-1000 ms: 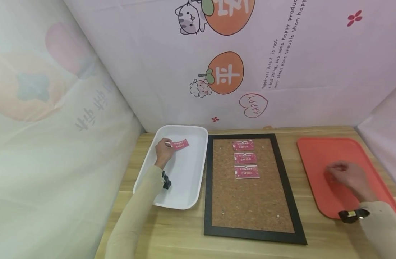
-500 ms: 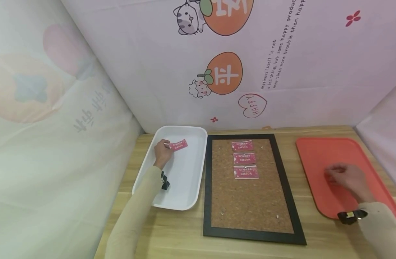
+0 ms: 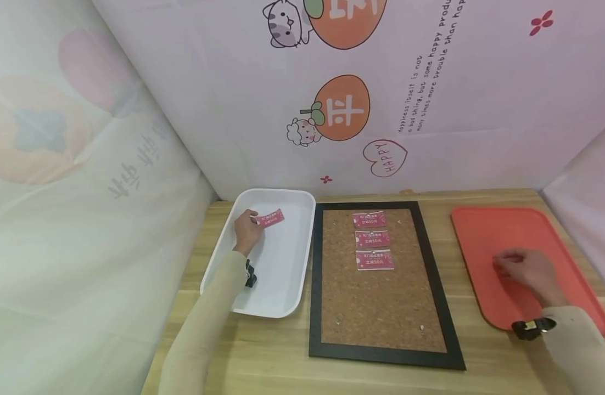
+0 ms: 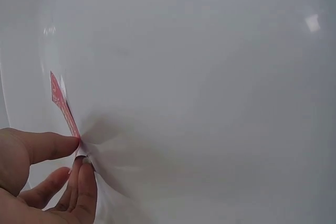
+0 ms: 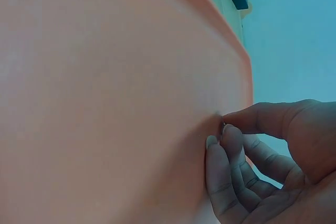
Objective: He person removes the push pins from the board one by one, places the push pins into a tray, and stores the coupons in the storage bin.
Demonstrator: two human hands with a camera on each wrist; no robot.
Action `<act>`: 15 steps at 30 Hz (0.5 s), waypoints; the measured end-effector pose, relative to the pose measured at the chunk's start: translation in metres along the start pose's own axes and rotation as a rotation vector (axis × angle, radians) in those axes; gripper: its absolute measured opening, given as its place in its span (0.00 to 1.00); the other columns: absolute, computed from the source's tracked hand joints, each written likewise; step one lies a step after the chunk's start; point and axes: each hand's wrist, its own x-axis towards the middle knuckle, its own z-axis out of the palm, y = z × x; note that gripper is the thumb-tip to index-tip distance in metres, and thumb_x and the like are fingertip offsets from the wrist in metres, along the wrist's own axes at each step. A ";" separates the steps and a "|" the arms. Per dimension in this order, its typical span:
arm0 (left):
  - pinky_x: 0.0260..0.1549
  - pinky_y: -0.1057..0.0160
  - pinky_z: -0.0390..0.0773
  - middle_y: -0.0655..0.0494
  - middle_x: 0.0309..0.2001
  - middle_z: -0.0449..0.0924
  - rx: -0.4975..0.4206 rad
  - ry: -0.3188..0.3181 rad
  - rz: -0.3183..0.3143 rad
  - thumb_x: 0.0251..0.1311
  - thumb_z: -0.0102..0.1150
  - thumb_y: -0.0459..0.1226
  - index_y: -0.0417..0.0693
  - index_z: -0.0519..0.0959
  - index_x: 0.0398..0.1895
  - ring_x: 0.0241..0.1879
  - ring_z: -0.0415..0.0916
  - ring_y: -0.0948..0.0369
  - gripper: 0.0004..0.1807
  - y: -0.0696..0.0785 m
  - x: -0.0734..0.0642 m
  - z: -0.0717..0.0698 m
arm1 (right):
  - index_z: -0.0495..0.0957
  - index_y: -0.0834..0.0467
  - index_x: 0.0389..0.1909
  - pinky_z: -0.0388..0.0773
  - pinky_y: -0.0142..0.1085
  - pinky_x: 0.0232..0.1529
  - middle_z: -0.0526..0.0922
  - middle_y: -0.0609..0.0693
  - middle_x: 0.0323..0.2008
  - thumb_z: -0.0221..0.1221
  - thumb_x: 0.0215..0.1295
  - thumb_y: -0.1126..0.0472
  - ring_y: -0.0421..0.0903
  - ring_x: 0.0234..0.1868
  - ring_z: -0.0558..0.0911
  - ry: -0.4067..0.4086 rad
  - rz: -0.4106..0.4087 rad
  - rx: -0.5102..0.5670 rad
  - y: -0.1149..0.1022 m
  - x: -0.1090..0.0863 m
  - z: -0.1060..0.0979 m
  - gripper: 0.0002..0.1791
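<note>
In the head view my left hand reaches into the white tray and pinches the end of a pink coupon. Seen from the left wrist, that coupon stands nearly edge-on between thumb and fingers, close over the tray floor. My right hand is low over the red tray, thumb and forefinger pinched together. A tiny shiny pushpin just shows between those fingertips in the right wrist view, mostly hidden. Three pink coupons, including the lowest coupon, hang in a column on the corkboard.
The corkboard's black frame lies between the two trays on the wooden table. Small pushpins sit near the board's corners, one pushpin at lower right. A printed cloth wall rises behind, with cloth at both sides.
The whole head view has shifted slightly. Both hands keep their grip and stay over their trays, with hardly any movement.
</note>
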 end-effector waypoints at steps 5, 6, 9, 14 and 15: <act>0.50 0.51 0.81 0.35 0.49 0.83 0.024 0.007 0.016 0.59 0.60 0.27 0.34 0.76 0.60 0.48 0.79 0.45 0.23 -0.001 -0.002 -0.002 | 0.76 0.74 0.61 0.83 0.31 0.31 0.89 0.67 0.46 0.54 0.79 0.49 0.30 0.30 0.84 -0.012 -0.015 0.014 -0.001 -0.002 -0.001 0.30; 0.51 0.50 0.81 0.35 0.49 0.83 0.029 0.009 0.020 0.59 0.61 0.27 0.34 0.76 0.60 0.49 0.79 0.44 0.23 -0.001 -0.003 -0.002 | 0.76 0.74 0.61 0.83 0.31 0.31 0.89 0.67 0.46 0.54 0.78 0.49 0.30 0.30 0.84 -0.014 -0.016 0.012 -0.001 -0.003 -0.001 0.30; 0.53 0.49 0.80 0.34 0.50 0.83 0.032 0.009 0.026 0.59 0.61 0.27 0.34 0.76 0.60 0.50 0.79 0.43 0.23 -0.001 -0.004 -0.003 | 0.77 0.73 0.60 0.83 0.31 0.31 0.89 0.67 0.47 0.55 0.78 0.48 0.29 0.30 0.84 -0.016 -0.014 0.007 -0.003 -0.004 -0.002 0.30; 0.55 0.48 0.80 0.34 0.52 0.82 0.036 -0.003 0.015 0.59 0.62 0.27 0.34 0.75 0.62 0.52 0.78 0.43 0.25 0.001 -0.006 -0.006 | 0.76 0.72 0.61 0.81 0.31 0.32 0.89 0.66 0.47 0.57 0.77 0.48 0.31 0.31 0.84 -0.022 -0.010 -0.001 -0.004 -0.006 -0.003 0.30; 0.55 0.48 0.81 0.35 0.52 0.81 0.037 -0.008 0.009 0.59 0.62 0.27 0.35 0.75 0.62 0.52 0.78 0.43 0.26 0.002 -0.006 -0.007 | 0.76 0.72 0.61 0.81 0.31 0.32 0.89 0.65 0.46 0.57 0.77 0.47 0.31 0.31 0.85 -0.025 -0.007 0.001 -0.004 -0.006 -0.003 0.31</act>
